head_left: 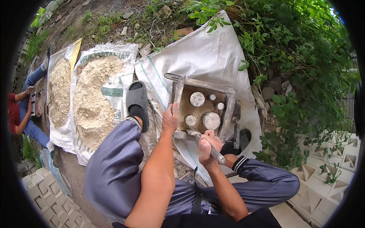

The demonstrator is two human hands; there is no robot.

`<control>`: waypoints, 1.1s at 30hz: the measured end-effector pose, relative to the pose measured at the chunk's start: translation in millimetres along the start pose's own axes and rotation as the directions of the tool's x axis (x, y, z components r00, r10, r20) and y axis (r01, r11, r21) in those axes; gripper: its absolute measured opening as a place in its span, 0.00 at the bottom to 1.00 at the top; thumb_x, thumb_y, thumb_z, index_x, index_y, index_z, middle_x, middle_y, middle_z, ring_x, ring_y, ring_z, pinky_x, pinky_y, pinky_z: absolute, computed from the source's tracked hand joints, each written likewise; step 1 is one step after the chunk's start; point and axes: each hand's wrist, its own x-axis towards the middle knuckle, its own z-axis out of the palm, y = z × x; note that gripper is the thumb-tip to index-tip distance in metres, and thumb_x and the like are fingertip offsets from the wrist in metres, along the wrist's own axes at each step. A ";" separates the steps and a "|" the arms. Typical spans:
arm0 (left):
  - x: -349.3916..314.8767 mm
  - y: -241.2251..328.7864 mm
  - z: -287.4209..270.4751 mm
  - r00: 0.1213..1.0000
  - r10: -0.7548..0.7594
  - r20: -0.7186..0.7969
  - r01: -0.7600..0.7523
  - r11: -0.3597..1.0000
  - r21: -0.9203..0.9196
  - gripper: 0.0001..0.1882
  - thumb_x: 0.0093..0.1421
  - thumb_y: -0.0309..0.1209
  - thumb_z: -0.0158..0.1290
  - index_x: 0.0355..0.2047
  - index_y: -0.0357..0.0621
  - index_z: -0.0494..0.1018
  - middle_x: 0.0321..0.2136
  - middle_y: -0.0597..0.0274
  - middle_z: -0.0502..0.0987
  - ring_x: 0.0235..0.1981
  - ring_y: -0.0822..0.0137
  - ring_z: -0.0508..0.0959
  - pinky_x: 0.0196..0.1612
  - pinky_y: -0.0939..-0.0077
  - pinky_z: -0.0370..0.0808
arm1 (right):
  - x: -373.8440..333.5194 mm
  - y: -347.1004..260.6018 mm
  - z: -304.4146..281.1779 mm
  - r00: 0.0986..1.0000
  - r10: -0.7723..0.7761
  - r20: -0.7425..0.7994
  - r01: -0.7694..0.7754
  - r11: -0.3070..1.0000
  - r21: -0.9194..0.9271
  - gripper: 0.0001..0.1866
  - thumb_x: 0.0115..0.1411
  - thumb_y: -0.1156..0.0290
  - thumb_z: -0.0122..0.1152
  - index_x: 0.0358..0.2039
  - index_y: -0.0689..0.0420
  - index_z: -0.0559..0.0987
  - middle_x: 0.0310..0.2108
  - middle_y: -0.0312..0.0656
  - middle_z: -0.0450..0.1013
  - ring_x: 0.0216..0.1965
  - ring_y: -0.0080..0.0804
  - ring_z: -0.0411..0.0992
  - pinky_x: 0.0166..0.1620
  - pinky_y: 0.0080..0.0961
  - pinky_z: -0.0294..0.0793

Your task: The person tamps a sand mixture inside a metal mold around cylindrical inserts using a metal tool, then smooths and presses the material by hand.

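Observation:
In front of me a square box mould (230, 108) with dusty grey walls lies on a white sack. Several round, pale-topped cylinders, large and small, stand inside it, among them a large one (211, 120), with beige powder (186, 104) around them. My left hand (170, 119) grips the mould's left wall, its fingers partly hidden. Closed around a grey, dust-coated bar-like tool (217, 155), my right hand (210, 147) is at the near wall. The tool's far end reaches the mould's near edge.
Left of my foot, heaps of pale powder (93, 98) lie on sacks. A person (23, 114) in red works at the far left. Leafy plants (289, 49) crowd the right. Patterned pale blocks (323, 171) stand at lower right, more (47, 193) at lower left.

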 end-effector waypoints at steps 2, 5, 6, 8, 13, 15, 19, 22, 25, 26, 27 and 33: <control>1.2 -1.0 -2.8 1.000 0.003 0.026 -0.003 1.000 0.009 0.31 0.67 0.55 0.36 0.43 0.37 0.73 0.36 0.35 0.76 0.41 0.36 0.73 0.46 0.56 0.68 | 6.1 -3.6 -7.9 0.995 0.053 0.082 -0.048 0.997 -0.067 0.17 0.53 0.70 0.43 0.10 0.58 0.60 0.10 0.37 0.59 0.15 0.29 0.51 0.32 0.27 0.56; -1.3 -3.6 -2.8 0.998 0.030 -0.057 -0.028 0.999 0.033 0.31 0.67 0.55 0.36 0.43 0.37 0.74 0.35 0.35 0.76 0.41 0.36 0.74 0.45 0.56 0.69 | 6.0 -31.7 -19.7 1.000 -0.005 -0.007 0.005 1.000 0.007 0.16 0.52 0.71 0.43 0.10 0.59 0.59 0.09 0.37 0.57 0.13 0.28 0.51 0.30 0.28 0.57; 0.6 -4.0 -3.8 0.998 0.031 -0.060 -0.029 0.999 0.036 0.31 0.67 0.55 0.36 0.43 0.37 0.74 0.35 0.35 0.76 0.41 0.36 0.74 0.45 0.56 0.69 | 0.3 -28.0 -21.9 1.000 -0.005 -0.006 0.005 1.000 0.012 0.16 0.52 0.71 0.43 0.10 0.59 0.59 0.09 0.37 0.57 0.13 0.28 0.51 0.30 0.28 0.57; 0.4 5.5 1.7 0.998 0.024 -0.059 -0.019 0.996 0.087 0.31 0.67 0.54 0.36 0.42 0.37 0.75 0.35 0.35 0.77 0.41 0.37 0.74 0.45 0.56 0.69 | -11.5 -12.9 -35.1 0.999 -0.039 -0.035 0.041 0.997 0.063 0.11 0.49 0.76 0.49 0.13 0.63 0.63 0.13 0.42 0.59 0.17 0.36 0.54 0.31 0.32 0.62; 1.0 1.3 -0.8 0.999 -0.017 -0.035 0.020 0.996 0.090 0.32 0.67 0.55 0.36 0.44 0.36 0.75 0.37 0.34 0.77 0.42 0.37 0.75 0.47 0.57 0.69 | 6.6 -17.7 -36.0 0.994 0.028 0.110 -0.026 1.000 -0.017 0.12 0.50 0.77 0.48 0.12 0.63 0.62 0.12 0.41 0.57 0.16 0.37 0.53 0.33 0.32 0.63; -0.7 3.8 -11.4 0.997 -0.039 -0.061 0.044 0.995 0.088 0.33 0.67 0.55 0.36 0.45 0.35 0.75 0.38 0.34 0.77 0.43 0.37 0.75 0.48 0.57 0.69 | 5.7 -37.9 -42.6 1.000 -0.021 0.011 0.020 0.999 0.037 0.17 0.52 0.70 0.44 0.09 0.59 0.59 0.09 0.36 0.56 0.13 0.28 0.50 0.31 0.27 0.57; -1.4 14.6 -0.8 0.999 -0.029 -0.035 0.034 0.987 0.158 0.34 0.67 0.55 0.35 0.45 0.35 0.75 0.38 0.34 0.77 0.44 0.38 0.75 0.48 0.57 0.69 | -10.9 -6.4 -58.9 0.999 0.034 -0.026 -0.034 0.999 -0.018 0.18 0.53 0.69 0.43 0.09 0.59 0.57 0.08 0.35 0.56 0.13 0.27 0.48 0.31 0.28 0.55; -0.9 3.6 -1.5 0.998 -0.028 -0.047 0.034 0.991 0.131 0.34 0.67 0.56 0.35 0.46 0.35 0.75 0.38 0.33 0.77 0.44 0.37 0.75 0.48 0.56 0.69 | -1.5 -10.9 -61.0 0.994 0.074 0.079 -0.069 0.995 -0.072 0.19 0.54 0.68 0.44 0.09 0.58 0.57 0.08 0.35 0.55 0.14 0.26 0.48 0.32 0.28 0.54; 4.0 5.9 -9.1 0.998 -0.051 -0.040 0.056 0.988 0.142 0.34 0.67 0.56 0.34 0.46 0.35 0.75 0.37 0.33 0.77 0.44 0.37 0.75 0.48 0.56 0.69 | -3.2 -32.4 -72.8 0.999 -0.028 0.031 0.030 0.998 -0.054 0.17 0.53 0.68 0.44 0.11 0.58 0.58 0.11 0.37 0.57 0.14 0.28 0.48 0.32 0.28 0.55; 4.0 10.2 -5.7 0.999 -0.053 -0.006 0.053 0.985 0.162 0.34 0.67 0.56 0.35 0.46 0.35 0.74 0.37 0.33 0.77 0.44 0.37 0.75 0.48 0.56 0.69 | -7.8 -24.2 -73.3 0.999 -0.024 0.025 0.025 0.998 -0.061 0.17 0.53 0.68 0.44 0.11 0.58 0.58 0.11 0.37 0.57 0.14 0.28 0.48 0.32 0.28 0.55; 3.5 4.1 -0.5 1.000 -0.024 -0.008 0.025 0.986 0.168 0.34 0.67 0.56 0.35 0.46 0.35 0.75 0.36 0.33 0.77 0.43 0.36 0.74 0.47 0.56 0.69 | -14.9 -6.3 -71.3 1.000 -0.029 0.010 0.030 0.997 -0.077 0.16 0.53 0.68 0.45 0.11 0.58 0.59 0.11 0.37 0.58 0.15 0.29 0.48 0.32 0.29 0.55; -1.6 7.6 -8.1 0.997 -0.032 -0.066 0.041 0.990 0.133 0.33 0.67 0.55 0.35 0.45 0.35 0.75 0.37 0.32 0.76 0.43 0.36 0.74 0.47 0.57 0.69 | 2.5 -16.4 -67.5 0.998 -0.020 0.052 0.025 0.996 -0.086 0.12 0.46 0.75 0.49 0.11 0.59 0.61 0.12 0.39 0.54 0.16 0.33 0.49 0.31 0.31 0.54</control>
